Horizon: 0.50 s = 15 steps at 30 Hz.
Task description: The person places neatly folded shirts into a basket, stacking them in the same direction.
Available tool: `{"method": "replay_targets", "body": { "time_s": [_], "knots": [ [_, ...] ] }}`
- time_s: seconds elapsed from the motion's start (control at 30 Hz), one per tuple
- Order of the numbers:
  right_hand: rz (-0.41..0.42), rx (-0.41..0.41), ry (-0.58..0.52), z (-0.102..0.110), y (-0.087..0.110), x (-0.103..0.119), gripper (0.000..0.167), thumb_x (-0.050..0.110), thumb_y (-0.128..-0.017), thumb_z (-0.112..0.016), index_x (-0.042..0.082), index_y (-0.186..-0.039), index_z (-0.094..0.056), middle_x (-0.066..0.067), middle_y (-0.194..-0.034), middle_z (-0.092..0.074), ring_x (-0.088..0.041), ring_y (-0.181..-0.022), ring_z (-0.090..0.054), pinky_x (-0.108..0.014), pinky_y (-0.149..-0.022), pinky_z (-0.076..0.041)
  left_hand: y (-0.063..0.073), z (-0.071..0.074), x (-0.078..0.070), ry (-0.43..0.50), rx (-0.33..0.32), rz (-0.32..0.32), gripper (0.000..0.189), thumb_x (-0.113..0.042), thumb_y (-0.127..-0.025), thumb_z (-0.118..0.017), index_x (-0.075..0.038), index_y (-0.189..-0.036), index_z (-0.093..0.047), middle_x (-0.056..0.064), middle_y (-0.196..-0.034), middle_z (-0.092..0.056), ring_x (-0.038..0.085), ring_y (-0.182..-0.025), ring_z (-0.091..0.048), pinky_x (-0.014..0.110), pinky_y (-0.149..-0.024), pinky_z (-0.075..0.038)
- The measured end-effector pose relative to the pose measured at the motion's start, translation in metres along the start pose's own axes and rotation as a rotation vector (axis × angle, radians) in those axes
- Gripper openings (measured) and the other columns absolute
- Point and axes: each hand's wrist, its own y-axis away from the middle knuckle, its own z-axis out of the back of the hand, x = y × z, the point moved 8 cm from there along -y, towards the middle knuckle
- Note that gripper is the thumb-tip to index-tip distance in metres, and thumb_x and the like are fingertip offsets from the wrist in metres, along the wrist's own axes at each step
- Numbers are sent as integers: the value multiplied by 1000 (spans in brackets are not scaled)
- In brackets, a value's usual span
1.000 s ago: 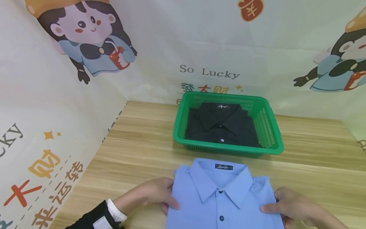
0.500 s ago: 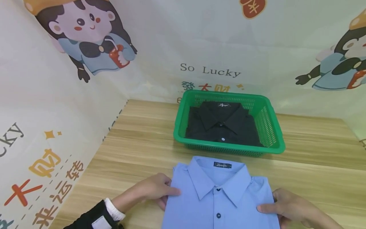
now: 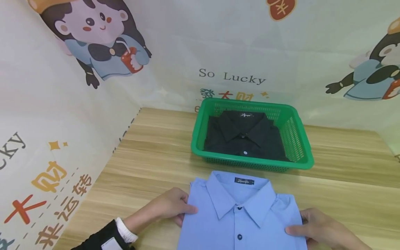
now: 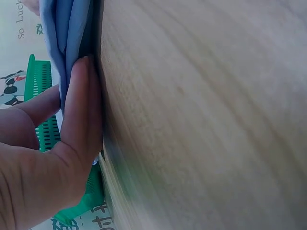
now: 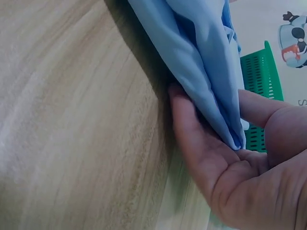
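A folded light blue shirt (image 3: pixel 215 225) lies at the near edge of the head view, collar toward the basket, dark buttons down its front. My left hand (image 3: pixel 173 207) pinches its left side, thumb on top and fingers beneath. On the opposite side my right hand (image 3: pixel 315 227) grips the shirt the same way. Both wrist views show the layered blue cloth (image 4: pixel 79 24) between thumb and fingers, the right hand's fingers (image 5: pixel 189 124) tucked under the fold. The shirt's lower part is cut off by the frame.
Just beyond the shirt stands a green plastic basket (image 3: pixel 252 163) holding a folded black shirt (image 3: pixel 242 139). Both rest on a wood-grain table (image 3: pixel 140 156). A printed cloth backdrop (image 3: pixel 175 41) with cartoon figures rises along the back and left.
Both hands keep hold of the blue shirt, which has barely shifted. The left thumb is slightly farther up the shirt's side than a second ago. The basket stays put.
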Motion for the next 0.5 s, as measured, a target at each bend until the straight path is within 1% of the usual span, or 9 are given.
{"method": "replay_targets", "body": {
  "time_s": [0.13, 0.2, 0.3, 0.43, 0.5],
  "knots": [
    [4, -9, -15, -1, 0, -2, 45, 28, -89, -66, -11, -108, -58, -7, -89, -70, -21, -80, -67, -34, -70, -56, -1, 0, 0, -10, -10, -8, 21, -18, -83, -72, 1, -83, -63, 10, -69, -69, 19, -55, -66, 35, -55, -57],
    [12, 1, -44, -2, 0, -2, 43, 27, -89, -66, -11, -108, -58, -9, -89, -71, -21, -81, -67, -35, -71, -57, -1, 0, 0, -10, -13, -11, 21, -18, -82, -72, 1, -82, -62, 9, -68, -68, 20, -55, -66, 35, -55, -57],
    [17, 0, -58, -2, 1, -1, 41, 26, -88, -67, -10, -106, -60, -9, -89, -71, -21, -79, -68, -35, -70, -57, -1, 0, -1, -5, -12, -15, 20, -17, -82, -72, 1, -82, -62, 9, -68, -69, 21, -55, -67, 35, -55, -57],
    [12, -17, -37, -1, 1, 0, 39, 26, -86, -69, -7, -103, -62, -8, -85, -71, -19, -75, -68, -33, -68, -57, 1, 0, -2, 2, -1, -22, 20, -16, -83, -71, 1, -83, -62, 10, -68, -69, 22, -56, -68, 35, -56, -57],
    [25, -21, -31, -1, 1, 1, 37, 25, -86, -69, -8, -101, -62, -9, -83, -72, -19, -73, -68, -33, -66, -57, 2, -1, -3, 9, 7, -23, 20, -15, -83, -71, 2, -84, -61, 11, -69, -69, 24, -57, -68, 35, -56, -58]
  ]
}}
